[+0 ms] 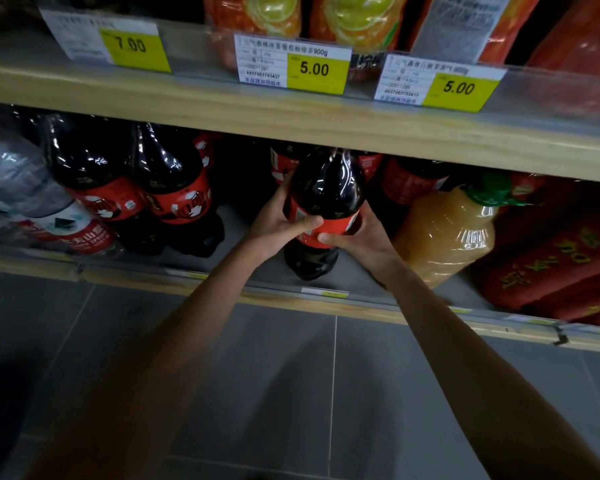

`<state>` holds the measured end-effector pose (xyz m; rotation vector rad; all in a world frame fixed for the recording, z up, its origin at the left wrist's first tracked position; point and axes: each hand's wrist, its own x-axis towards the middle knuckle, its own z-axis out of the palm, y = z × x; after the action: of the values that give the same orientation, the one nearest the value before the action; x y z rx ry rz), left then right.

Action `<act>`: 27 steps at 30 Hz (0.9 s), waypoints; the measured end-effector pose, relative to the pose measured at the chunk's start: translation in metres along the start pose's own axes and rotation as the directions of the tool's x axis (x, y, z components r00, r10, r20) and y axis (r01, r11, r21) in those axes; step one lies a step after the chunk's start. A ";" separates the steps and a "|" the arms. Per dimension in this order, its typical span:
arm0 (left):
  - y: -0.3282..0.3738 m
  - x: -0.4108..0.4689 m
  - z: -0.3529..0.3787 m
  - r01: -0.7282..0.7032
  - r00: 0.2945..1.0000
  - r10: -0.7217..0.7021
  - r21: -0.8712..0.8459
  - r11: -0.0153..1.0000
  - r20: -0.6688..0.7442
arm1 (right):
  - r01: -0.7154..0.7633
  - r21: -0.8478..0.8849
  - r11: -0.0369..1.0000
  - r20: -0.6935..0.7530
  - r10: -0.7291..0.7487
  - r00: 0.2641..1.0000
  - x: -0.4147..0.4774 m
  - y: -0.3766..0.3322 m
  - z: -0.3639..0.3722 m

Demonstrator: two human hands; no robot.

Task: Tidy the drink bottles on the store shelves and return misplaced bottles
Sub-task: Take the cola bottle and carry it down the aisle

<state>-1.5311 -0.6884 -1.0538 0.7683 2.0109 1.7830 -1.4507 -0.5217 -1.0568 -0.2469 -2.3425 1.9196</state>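
A large dark cola bottle (pixel 326 192) with a red label stands upright near the front of the lower shelf (pixel 201 268). My left hand (pixel 278 223) grips its left side, thumb across the label. My right hand (pixel 364 237) grips its right side, thumb on the label too. The bottle's cap is hidden behind the upper shelf board (pixel 291 116). Two more cola bottles (pixel 129 181) stand to the left, and others sit behind in the dark.
A clear water bottle (pixel 32 202) with a red-white label stands at the far left. A yellow juice jug (pixel 447 233) with a green cap stands right of my hands, beside red packs (pixel 551 268). Orange drink bottles (pixel 354 15) and price tags line the upper shelf. Grey floor tiles lie below.
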 end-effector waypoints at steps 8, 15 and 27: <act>-0.010 -0.008 -0.014 -0.011 1.000 0.011 0.021 1.000 -0.002 | 0.028 -0.008 1.000 -0.023 -0.029 0.999 0.003 0.011 0.018; -0.008 -0.017 -0.031 -0.019 1.000 0.020 0.039 0.999 -0.014 | 0.052 0.022 0.998 -0.054 -0.050 0.997 0.007 0.010 0.040; -0.025 -0.024 -0.050 0.028 0.998 -0.030 -0.025 0.999 -0.055 | 0.029 0.055 0.998 0.062 -0.033 0.998 0.025 0.013 0.058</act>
<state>-1.5457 -0.7443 -1.0728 0.6865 2.0205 1.8279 -1.4850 -0.5708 -1.0814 -0.1465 -2.3145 2.0014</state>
